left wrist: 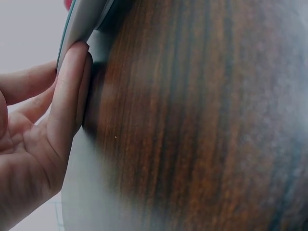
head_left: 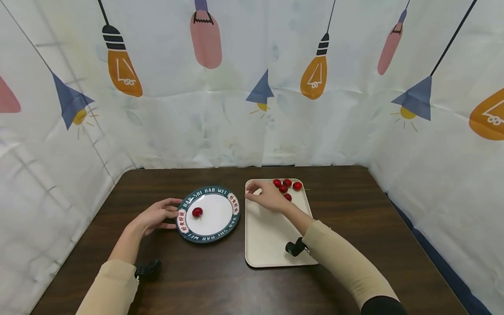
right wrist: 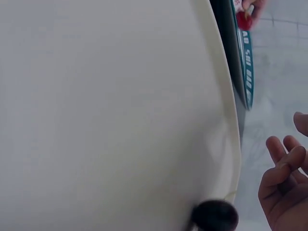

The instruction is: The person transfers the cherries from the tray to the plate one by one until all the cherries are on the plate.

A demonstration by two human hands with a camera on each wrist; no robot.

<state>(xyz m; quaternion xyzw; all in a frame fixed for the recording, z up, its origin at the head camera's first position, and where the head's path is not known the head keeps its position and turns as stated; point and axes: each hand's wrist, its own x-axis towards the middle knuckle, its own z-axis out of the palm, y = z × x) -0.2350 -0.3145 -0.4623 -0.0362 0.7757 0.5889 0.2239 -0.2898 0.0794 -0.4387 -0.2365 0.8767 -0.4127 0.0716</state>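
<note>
My left hand is at the left rim of a round plate with a dark green, lettered border and white middle. In the left wrist view, the thumb and fingers pinch that plate's rim. A single red cherry lies on the plate, left of its middle. My right hand is over the far left part of a cream rectangular tray, with its fingers loosely bent. The right wrist view shows a gap between thumb and fingers, with nothing held. Several cherries lie at the tray's far end, beside this hand.
Plate and tray stand side by side on a dark brown wooden table, with a narrow strip of wood between them. A white curtain printed with lamps and bulbs hangs behind the table and along its sides.
</note>
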